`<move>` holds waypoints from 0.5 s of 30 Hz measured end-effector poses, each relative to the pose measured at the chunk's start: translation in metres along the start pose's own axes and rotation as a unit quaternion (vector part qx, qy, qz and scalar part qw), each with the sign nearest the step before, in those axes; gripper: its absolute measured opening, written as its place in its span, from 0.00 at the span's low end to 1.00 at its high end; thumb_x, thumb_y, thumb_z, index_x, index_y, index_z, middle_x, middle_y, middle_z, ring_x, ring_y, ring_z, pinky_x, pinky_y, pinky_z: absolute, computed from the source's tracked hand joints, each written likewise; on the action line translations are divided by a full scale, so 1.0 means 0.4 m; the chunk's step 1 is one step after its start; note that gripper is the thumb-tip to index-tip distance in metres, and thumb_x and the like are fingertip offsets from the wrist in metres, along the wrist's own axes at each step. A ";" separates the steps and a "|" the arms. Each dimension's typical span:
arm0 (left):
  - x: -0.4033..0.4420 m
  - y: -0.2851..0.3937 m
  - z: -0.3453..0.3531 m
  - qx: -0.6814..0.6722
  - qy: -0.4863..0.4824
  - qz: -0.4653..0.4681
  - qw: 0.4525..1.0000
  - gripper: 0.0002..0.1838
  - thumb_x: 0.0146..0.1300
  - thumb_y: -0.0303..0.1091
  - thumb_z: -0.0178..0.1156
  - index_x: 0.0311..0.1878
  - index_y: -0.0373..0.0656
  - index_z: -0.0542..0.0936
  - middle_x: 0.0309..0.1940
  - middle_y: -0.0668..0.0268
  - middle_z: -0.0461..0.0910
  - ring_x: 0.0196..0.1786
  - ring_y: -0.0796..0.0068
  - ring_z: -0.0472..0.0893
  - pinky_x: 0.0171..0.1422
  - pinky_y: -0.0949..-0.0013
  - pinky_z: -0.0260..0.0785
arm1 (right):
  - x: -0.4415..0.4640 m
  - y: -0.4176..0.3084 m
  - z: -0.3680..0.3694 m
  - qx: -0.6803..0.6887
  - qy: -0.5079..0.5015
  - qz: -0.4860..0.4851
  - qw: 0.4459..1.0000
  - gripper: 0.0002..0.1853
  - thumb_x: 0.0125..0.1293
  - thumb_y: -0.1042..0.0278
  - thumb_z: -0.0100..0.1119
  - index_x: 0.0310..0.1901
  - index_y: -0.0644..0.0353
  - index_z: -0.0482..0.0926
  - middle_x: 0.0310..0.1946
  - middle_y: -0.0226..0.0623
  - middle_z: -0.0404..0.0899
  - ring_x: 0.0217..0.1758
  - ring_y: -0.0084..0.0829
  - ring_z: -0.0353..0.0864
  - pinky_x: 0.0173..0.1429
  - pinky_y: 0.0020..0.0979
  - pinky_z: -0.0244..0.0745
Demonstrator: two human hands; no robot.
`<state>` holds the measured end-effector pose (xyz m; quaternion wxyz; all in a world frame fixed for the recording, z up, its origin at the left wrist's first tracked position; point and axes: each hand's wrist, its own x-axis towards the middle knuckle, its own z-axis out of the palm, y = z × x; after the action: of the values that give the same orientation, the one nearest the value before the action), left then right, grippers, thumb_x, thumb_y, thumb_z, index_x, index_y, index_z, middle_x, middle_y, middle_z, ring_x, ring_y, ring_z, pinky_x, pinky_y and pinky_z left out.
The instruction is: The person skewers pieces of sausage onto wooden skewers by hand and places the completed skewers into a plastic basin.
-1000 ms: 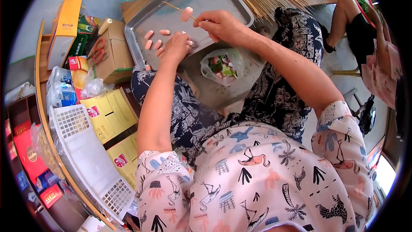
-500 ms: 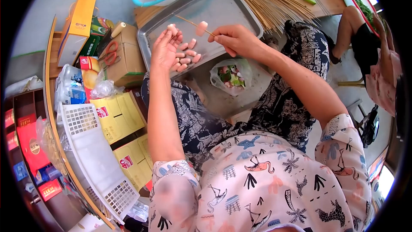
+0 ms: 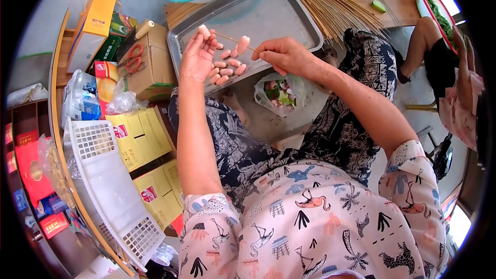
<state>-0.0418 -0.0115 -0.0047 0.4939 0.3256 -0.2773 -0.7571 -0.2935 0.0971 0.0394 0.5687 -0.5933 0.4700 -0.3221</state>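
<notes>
In the upper middle of the frame lies a metal tray. Near its lower side, the right hand and left hand both pinch: the right a thin skewer bearing pink sausage, the left a small loose piece.

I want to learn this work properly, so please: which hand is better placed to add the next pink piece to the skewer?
Probably the left hand: it holds a pink piece near the free end of the skewer, while the right hand grips the other end.
</notes>
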 end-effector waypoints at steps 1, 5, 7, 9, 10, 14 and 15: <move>-0.001 0.001 0.001 0.002 -0.006 0.000 1.000 0.12 0.67 0.29 0.54 0.51 0.36 0.75 0.47 0.57 0.77 0.45 0.72 0.78 0.53 0.70 0.74 | 0.000 0.000 0.000 0.000 -0.001 0.001 1.000 0.12 0.67 0.67 0.50 0.43 0.61 0.81 0.14 0.27 0.72 0.15 0.16 0.67 0.23 0.24 0.63; 0.000 0.004 -0.005 -0.001 -0.013 -0.008 1.000 0.10 0.67 0.30 0.55 0.49 0.36 0.77 0.46 0.57 0.78 0.42 0.73 0.78 0.52 0.71 0.74 | -0.001 -0.003 0.002 0.006 -0.006 0.000 1.000 0.12 0.67 0.67 0.50 0.43 0.61 0.81 0.13 0.27 0.71 0.15 0.16 0.67 0.23 0.24 0.63; -0.002 0.006 -0.005 -0.007 -0.018 -0.012 1.000 0.11 0.67 0.30 0.55 0.48 0.36 0.77 0.46 0.57 0.78 0.42 0.74 0.78 0.51 0.71 0.74 | -0.001 -0.005 0.002 0.004 -0.007 0.000 1.000 0.12 0.67 0.67 0.50 0.43 0.61 0.81 0.13 0.27 0.71 0.15 0.16 0.67 0.23 0.25 0.63; -0.001 0.005 -0.009 -0.013 -0.023 -0.016 1.000 0.11 0.67 0.31 0.55 0.48 0.36 0.77 0.46 0.57 0.78 0.41 0.74 0.78 0.51 0.71 0.74 | -0.002 -0.007 0.002 -0.002 -0.008 0.001 1.000 0.12 0.67 0.67 0.49 0.43 0.61 0.81 0.14 0.27 0.71 0.15 0.16 0.67 0.23 0.25 0.63; 0.000 0.005 -0.011 -0.010 -0.024 -0.012 1.000 0.11 0.67 0.30 0.55 0.49 0.36 0.77 0.46 0.58 0.78 0.42 0.73 0.78 0.51 0.71 0.74 | -0.004 -0.009 0.002 -0.002 -0.007 0.001 1.000 0.12 0.67 0.67 0.49 0.43 0.61 0.81 0.14 0.27 0.71 0.15 0.16 0.67 0.23 0.25 0.63; -0.004 0.002 -0.004 0.018 -0.016 0.008 1.000 0.12 0.67 0.27 0.54 0.51 0.35 0.75 0.46 0.57 0.78 0.44 0.72 0.78 0.54 0.71 0.74 | -0.006 -0.014 0.005 0.002 -0.010 0.005 1.000 0.12 0.68 0.67 0.50 0.44 0.62 0.81 0.14 0.27 0.71 0.15 0.16 0.67 0.23 0.25 0.63; -0.004 0.001 -0.003 0.018 -0.016 0.008 1.000 0.12 0.67 0.27 0.54 0.51 0.35 0.75 0.46 0.57 0.78 0.44 0.72 0.78 0.54 0.71 0.74 | -0.006 -0.014 0.005 0.002 -0.011 0.001 1.000 0.12 0.68 0.67 0.50 0.44 0.62 0.81 0.14 0.28 0.71 0.15 0.16 0.67 0.23 0.25 0.63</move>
<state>-0.0401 -0.0103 -0.0048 0.4892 0.3200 -0.3011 -0.7534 -0.2913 0.0995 0.0447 0.5753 -0.5951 0.4635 -0.3162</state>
